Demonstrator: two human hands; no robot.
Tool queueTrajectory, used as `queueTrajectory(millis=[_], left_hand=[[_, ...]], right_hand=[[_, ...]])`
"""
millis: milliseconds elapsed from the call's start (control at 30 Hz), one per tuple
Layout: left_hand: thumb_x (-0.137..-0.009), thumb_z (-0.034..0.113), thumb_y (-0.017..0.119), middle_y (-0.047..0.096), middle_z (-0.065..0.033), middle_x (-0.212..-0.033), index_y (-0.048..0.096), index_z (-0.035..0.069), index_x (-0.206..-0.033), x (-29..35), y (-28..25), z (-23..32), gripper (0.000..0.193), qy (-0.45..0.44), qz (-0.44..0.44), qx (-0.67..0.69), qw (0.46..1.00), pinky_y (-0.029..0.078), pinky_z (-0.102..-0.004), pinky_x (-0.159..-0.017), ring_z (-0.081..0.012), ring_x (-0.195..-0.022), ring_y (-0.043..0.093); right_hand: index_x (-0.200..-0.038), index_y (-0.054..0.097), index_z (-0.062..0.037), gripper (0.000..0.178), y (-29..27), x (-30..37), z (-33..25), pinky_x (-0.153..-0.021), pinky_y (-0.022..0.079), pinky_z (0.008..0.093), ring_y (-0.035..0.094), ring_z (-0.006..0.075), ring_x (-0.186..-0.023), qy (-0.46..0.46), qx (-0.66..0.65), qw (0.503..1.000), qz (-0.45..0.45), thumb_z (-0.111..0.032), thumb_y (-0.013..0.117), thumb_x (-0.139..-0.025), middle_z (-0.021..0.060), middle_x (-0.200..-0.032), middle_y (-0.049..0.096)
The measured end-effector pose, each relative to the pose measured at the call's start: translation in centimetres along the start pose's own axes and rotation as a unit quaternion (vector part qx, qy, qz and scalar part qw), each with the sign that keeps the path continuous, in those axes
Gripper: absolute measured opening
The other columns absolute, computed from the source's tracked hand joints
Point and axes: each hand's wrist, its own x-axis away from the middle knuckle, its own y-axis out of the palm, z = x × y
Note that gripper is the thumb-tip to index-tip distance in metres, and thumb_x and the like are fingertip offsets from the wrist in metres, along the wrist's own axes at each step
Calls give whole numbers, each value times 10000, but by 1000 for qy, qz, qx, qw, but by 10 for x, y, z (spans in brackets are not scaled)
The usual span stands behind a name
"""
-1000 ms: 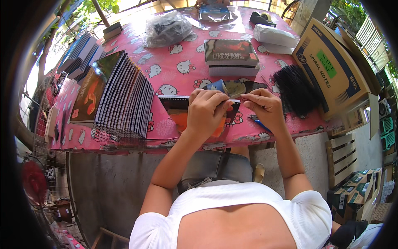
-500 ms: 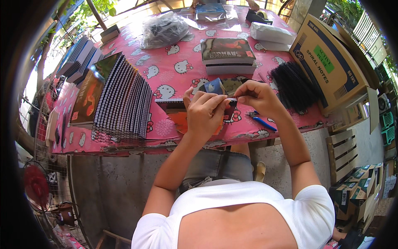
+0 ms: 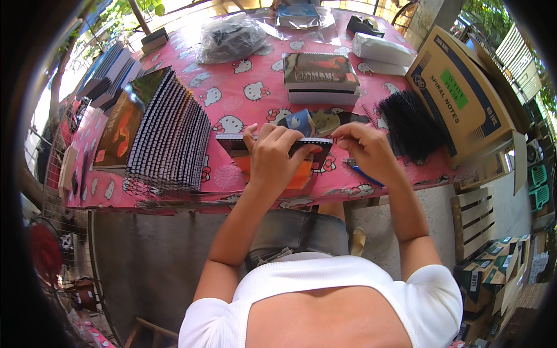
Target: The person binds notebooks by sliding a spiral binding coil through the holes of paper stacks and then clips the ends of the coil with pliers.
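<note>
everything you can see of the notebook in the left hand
The notebook has a dark cover, probably card, with an orange area, and a pale top edge lined with dark holes or coils. It is held tilted near the front of the table, its middle behind the gripping left hand. The right hand is at its right end; contact is unclear.

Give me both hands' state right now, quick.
Left hand: closed, holding the notebook near its bound edge.
Right hand: fingers bent at the notebook's right end; whether it grips anything cannot be told.
</note>
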Motion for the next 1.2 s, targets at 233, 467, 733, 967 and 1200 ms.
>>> queueTrajectory(millis=[233,467,733,967,1200], left_hand=[[-726,255,765,654,2,-783,695,104,-820,1,7,-3,191,22,29,34,999,250,-490,-977,-192,-850,587],[-721,231,771,655,24,-771,704,138,-833,0,6,1,160,9,46,31,998,269,-428,-956,-168,-780,586],[-715,248,774,659,36,-754,716,159,-836,2,8,0,161,19,45,34,998,268,-421,-964,-166,-788,591],[-668,307,809,654,18,-757,682,139,-939,4,5,-3,344,17,51,54,997,313,-392,-917,-177,-777,581],[-637,341,824,629,-19,-757,660,98,-809,0,0,-2,340,-9,69,2,998,334,-378,-859,-213,-777,579]], right_hand=[[-1050,584,-39,270,9,-2,-13,-675,498,354,640,274,-745,-16,20,999,22,-53,680,-798,125,-921,630],[-989,604,-49,181,16,-6,-17,-644,489,364,631,282,-746,-38,19,996,72,-86,660,-821,106,-853,612],[-958,615,-79,179,21,-7,-32,-701,496,394,615,315,-879,78,87,993,-8,-141,681,-803,102,-943,620],[-1084,594,-42,313,55,41,6,-817,490,415,582,347,-1000,104,163,978,-82,-58,658,-778,161,-1054,617],[-1131,522,-28,444,86,-38,101,-836,499,447,601,385,-986,16,233,972,-30,-64,675,-716,202,-1014,617]])
